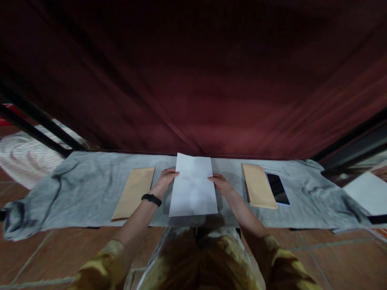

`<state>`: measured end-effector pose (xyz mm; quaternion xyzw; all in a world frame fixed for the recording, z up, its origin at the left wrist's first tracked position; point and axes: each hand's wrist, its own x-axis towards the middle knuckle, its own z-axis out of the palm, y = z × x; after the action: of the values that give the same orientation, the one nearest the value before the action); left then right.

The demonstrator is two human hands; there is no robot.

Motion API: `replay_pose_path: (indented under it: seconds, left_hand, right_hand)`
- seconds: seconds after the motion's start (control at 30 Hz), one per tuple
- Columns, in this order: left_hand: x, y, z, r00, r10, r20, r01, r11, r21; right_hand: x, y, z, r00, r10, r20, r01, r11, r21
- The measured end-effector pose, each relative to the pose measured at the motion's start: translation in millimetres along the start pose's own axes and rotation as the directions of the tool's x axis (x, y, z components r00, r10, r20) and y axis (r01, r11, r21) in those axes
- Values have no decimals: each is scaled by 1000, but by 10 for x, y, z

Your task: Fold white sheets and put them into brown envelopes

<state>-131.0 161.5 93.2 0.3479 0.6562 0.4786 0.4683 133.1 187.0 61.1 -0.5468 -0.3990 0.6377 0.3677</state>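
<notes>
A white sheet of paper (193, 186) with fold creases is held up over the grey cloth (87, 189) in front of me. My left hand (165, 179), with a black band at the wrist, pinches the sheet's left edge. My right hand (220, 183) pinches its right edge. A single brown envelope (133, 193) lies flat on the cloth to the left of my left hand. A small stack of brown envelopes (259, 186) lies to the right of my right hand.
A black phone (277, 188) lies beside the envelope stack. A dark red curtain (193, 80) hangs behind the cloth. Brown floor tiles (45, 257) run along the near side. A white sheet (365, 193) lies at the far right, striped fabric (24, 157) at the far left.
</notes>
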Motion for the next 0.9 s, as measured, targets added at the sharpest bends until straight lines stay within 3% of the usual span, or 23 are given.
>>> replay_pose_path:
  seconds: [0.13, 0.2, 0.3, 0.4, 0.5, 0.57, 0.67, 0.77, 0.9]
  left_hand:
    - [80, 608, -39, 993, 119, -8, -119, 993, 3]
    - [53, 942, -67, 974, 226, 4, -226, 974, 1]
    - [-78, 1324, -88, 902, 429, 50, -427, 903, -43]
    - [-250, 1413, -82, 818, 574, 32, -572, 818, -53]
    - [-391, 1157, -91, 736, 676, 32, -677, 736, 19]
    - [-461, 845, -117, 673, 730, 117, -738, 673, 48]
    - [-551, 308, -157, 605, 757, 249, -795, 590, 140]
    - [-624, -175, -155, 626, 665, 406, -779, 549, 302]
    - [-644, -671, -81, 693, 488, 531, -721, 485, 495]
  right_hand:
    - [47, -567, -108, 994, -109, 14, 108, 994, 24]
    - [42, -902, -194, 973, -226, 42, 225, 974, 35]
    - [-35, -1345, -307, 886, -457, 73, 457, 889, 23]
    - [-182, -1535, -381, 773, -633, 56, 634, 774, -1]
    - [-343, -1375, -450, 691, -723, 22, 718, 683, -131]
    - [-420, -1113, -505, 632, -775, 18, 754, 609, -245]
    - [-457, -614, -586, 605, -794, 69, 757, 545, -361]
    - [-416, -112, -650, 609, -786, 108, 730, 502, -464]
    - [-336, 421, -736, 671, -730, 130, 650, 495, -576]
